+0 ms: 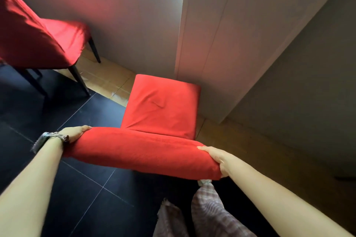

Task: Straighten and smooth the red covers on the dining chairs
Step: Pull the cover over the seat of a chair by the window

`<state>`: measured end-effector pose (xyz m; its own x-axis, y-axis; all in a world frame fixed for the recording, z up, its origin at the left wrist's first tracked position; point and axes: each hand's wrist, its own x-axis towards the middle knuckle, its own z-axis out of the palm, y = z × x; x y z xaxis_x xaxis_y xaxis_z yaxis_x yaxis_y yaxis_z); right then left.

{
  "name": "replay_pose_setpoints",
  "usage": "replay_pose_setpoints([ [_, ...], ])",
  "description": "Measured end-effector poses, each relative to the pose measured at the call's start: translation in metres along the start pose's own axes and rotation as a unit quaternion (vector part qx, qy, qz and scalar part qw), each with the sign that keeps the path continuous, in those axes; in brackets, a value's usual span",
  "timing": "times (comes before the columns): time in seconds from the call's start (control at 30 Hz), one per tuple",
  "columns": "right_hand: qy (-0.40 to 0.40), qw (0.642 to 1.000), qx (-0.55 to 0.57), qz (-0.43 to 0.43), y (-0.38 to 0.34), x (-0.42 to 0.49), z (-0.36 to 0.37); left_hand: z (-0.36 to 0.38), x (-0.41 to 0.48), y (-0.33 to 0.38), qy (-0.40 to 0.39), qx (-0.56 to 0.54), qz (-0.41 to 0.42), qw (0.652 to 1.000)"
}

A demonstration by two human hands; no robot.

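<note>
Red cover point(146, 150) sits on the chair closest to the person. It wraps the padded chair back point(115, 146) and runs down over the seat point(161, 106). There is only the head view, and it looks down on the chair from behind.

The left hand point(77, 132) holds the left end of the chair back, with its fingers bent round the corner. A watch point(49, 138) is on that wrist. The right hand point(217, 159) holds the right end. Its thumb point(204, 149) lies on top and the other fingers curl under the corner, so I cannot see their tips.

I think the hands hold both ends so they can pull the cloth tight and even (like tugging a pillowcase straight). The red cover lies between the two hands, and each hand touches it. Across the chair back it looks smooth.

The seat has a small crease point(159, 104) in the middle, well away from the fingers, so I think it needs a rub next.

Another red chair point(38, 40) stands on the dark floor point(81, 188) by the wall point(134, 25).
</note>
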<state>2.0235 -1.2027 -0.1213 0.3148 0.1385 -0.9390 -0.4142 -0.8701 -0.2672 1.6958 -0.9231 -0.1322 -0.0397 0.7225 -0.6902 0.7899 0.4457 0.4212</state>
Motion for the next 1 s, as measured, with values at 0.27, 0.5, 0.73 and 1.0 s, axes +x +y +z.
replay_pose_setpoints([
  [0.27,0.021,0.997,-0.047,-0.056,0.006,0.009,-0.015,0.024,-0.029,-0.048,-0.003,-0.052,-0.014,0.999],
  [0.5,0.005,0.985,-0.126,-0.119,-0.008,0.019,-0.026,0.053,-0.061,-0.102,0.019,-0.127,-0.067,0.989],
  [0.73,-0.010,0.964,-0.198,-0.175,-0.042,0.015,-0.017,0.081,-0.090,-0.155,-0.004,-0.222,-0.093,0.971],
  [1.0,0.022,0.912,-0.299,-0.279,-0.097,-0.005,0.015,0.110,-0.119,-0.174,0.012,-0.085,-0.148,0.985],
])
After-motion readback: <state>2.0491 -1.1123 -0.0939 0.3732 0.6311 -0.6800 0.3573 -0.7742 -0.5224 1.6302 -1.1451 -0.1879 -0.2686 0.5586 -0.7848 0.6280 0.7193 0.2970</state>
